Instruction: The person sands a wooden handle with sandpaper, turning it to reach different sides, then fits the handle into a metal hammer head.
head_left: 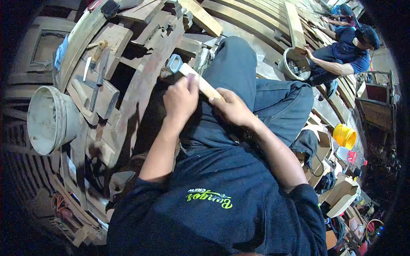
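Observation:
Over my lap lies a pale wooden strip, slanting from upper left to lower right. My right hand is closed round its lower end, thumb along the top face. Near the upper end, my left hand is a closed fist against the strip's side, its thumb raised and slightly blurred. A purplish patch shows by that thumb; I cannot tell what the fist holds. At the strip's far tip sits a blue-grey, rounded, ring-like piece, just beyond my left hand.
Left, a wooden bench carries chisel-like tools; a whitish bucket stands nearby. At upper right, a co-worker holds a board over a grey bucket. A yellow bucket and bottle lie right.

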Motion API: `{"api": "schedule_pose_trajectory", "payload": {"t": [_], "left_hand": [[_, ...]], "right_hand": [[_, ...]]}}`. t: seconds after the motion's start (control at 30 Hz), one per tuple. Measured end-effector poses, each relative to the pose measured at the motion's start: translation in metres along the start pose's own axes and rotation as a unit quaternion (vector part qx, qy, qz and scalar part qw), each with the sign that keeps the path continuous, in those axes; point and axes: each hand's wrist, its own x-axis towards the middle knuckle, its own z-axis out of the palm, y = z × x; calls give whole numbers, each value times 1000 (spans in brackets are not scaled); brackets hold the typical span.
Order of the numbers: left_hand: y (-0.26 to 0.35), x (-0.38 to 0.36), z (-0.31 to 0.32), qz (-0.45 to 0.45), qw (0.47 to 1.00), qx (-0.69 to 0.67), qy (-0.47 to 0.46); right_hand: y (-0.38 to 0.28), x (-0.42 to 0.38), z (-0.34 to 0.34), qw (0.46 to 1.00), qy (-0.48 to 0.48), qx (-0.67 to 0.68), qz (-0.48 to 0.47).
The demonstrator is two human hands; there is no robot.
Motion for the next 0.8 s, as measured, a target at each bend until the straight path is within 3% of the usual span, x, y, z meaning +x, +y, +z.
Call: {"api": "schedule_pose_trajectory", "payload": {"t": [0.03, 0.07, 0.1, 0.23, 0.3, 0.37, 0.43, 0.57, 0.63, 0.7, 0.77, 0.8], "left_hand": [[-5, 11, 1, -13, 999, -29, 39], [-9, 16, 6, -22, 997, -34, 60], [-5, 19, 4, -29, 996, -39, 80], [7, -20, 9, 30, 999, -27, 2], [3, -13, 3, 38, 999, -25, 12], [-9, 10, 4, -10, 997, -50, 55], [-7, 14, 8, -10, 994, -77, 79], [12, -27, 6, 37, 997, -59, -24], [6, -14, 2, 35, 996, -79, -14], [-6, 10, 3, -26, 996, -72, 35], [-9, 15, 10, -38, 996, -64, 48], [-3, 4, 14, 10, 994, -88, 67]], "right_hand": [[-1, 2, 2, 999, 15, -9, -38], [-4, 3, -1, 1000, -17, 21, 16], [-4, 2, -2, 1000, -16, 20, 13], [-1, -4, -1, 997, -6, 62, 43], [-3, -3, -1, 998, -4, 58, 20], [-10, -1, -1, 1000, 6, 24, 0], [-6, 2, -2, 997, -17, 45, 54], [2, -1, -2, 999, 17, 12, -25], [-3, -2, -1, 1000, -3, 30, -7], [-1, 3, 2, 998, -9, 60, 15], [-2, 4, 0, 1000, -2, 23, 3], [0, 3, -1, 998, -8, 55, 14]]}}
